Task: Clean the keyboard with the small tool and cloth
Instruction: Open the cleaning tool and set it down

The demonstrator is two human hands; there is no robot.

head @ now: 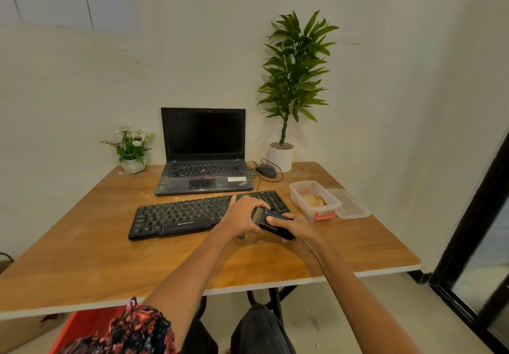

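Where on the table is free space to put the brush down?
Bare wood lies between the keyboard and the table near edge, and left of the keyboard. The right side is crowded: plastic box, lid, mouse, plant pot.

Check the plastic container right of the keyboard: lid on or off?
Off. The container stands open-topped, contents visible, and its lid lies flat beside it on the table.

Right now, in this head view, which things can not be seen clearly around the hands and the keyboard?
- Keyboard: the left hand and right hand cover part of its right end.
- Small tool: both hands hold it; fingers hide most of its body, only the bristles show.
- Small dark item under the left hand: too hidden to identify.
- Container: contents too small to name.
- No cloth can be made out.
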